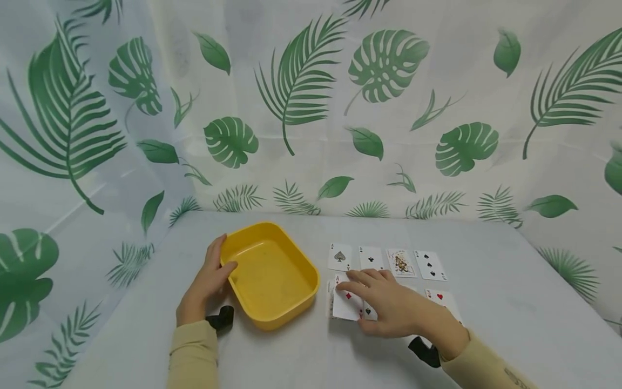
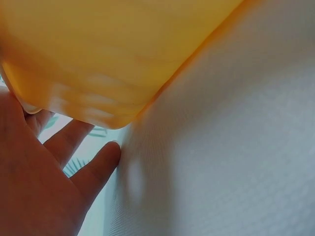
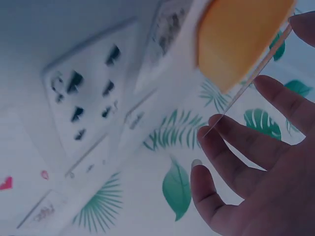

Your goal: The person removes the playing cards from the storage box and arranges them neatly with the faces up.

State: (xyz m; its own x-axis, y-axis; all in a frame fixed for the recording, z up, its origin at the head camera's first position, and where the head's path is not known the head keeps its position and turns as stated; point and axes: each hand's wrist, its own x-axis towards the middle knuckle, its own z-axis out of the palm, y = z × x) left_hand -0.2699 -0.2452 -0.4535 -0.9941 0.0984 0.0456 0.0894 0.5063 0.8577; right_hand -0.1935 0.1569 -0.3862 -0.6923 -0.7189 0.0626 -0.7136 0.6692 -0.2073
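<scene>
My left hand (image 1: 206, 283) grips the left rim of an empty yellow tray (image 1: 269, 270), thumb over the rim and fingers along the outside wall. In the left wrist view, the tray's outer wall (image 2: 113, 54) rises close beside the fingers. My right hand (image 1: 389, 300) pinches an ace of diamonds (image 1: 347, 305) by its edges, thumb at the near edge and fingertips at the far one. This card appears edge-on in the right wrist view. It overlaps a spade card (image 1: 370, 312) and others in the near row, partly hidden by the hand.
Beyond the right hand lies a row with an ace of spades (image 1: 339, 256), a club card (image 1: 371, 256), a joker (image 1: 401, 263) and a black-suit card (image 1: 430, 265). A heart card (image 1: 441, 298) lies right of the hand. A leaf-patterned curtain (image 1: 311, 167) borders the white table (image 1: 286, 362).
</scene>
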